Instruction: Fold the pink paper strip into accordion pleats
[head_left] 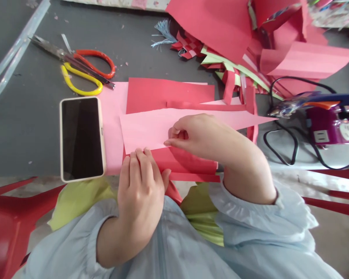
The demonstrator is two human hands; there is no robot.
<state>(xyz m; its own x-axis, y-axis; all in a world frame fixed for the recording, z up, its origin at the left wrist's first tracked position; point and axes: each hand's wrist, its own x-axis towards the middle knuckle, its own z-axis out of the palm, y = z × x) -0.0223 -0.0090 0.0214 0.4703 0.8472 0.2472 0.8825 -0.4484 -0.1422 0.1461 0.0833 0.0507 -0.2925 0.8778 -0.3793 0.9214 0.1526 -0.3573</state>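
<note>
A pale pink paper piece (147, 130), long and tapering to a point at the right, lies over red paper sheets (168, 93). My left hand (141, 186) rests with its fingers stretched flat at the near left edge of the pink piece. My right hand (196, 133) is curled, thumb and fingertips together at the same near edge; most of the fingers are hidden behind the hand. Beneath everything, a wider pink sheet (114, 128) shows at the left. A narrow red paper strip (203, 105) runs along the far edge of the pink piece.
A phone (82, 139) lies at the left, below scissors (87, 73) and tweezers (90, 70). Red paper (218, 27) and a blue tassel (165, 33) are at the back. A purple power socket (327, 128), black cable (293, 147) and glue gun (296, 102) stand right.
</note>
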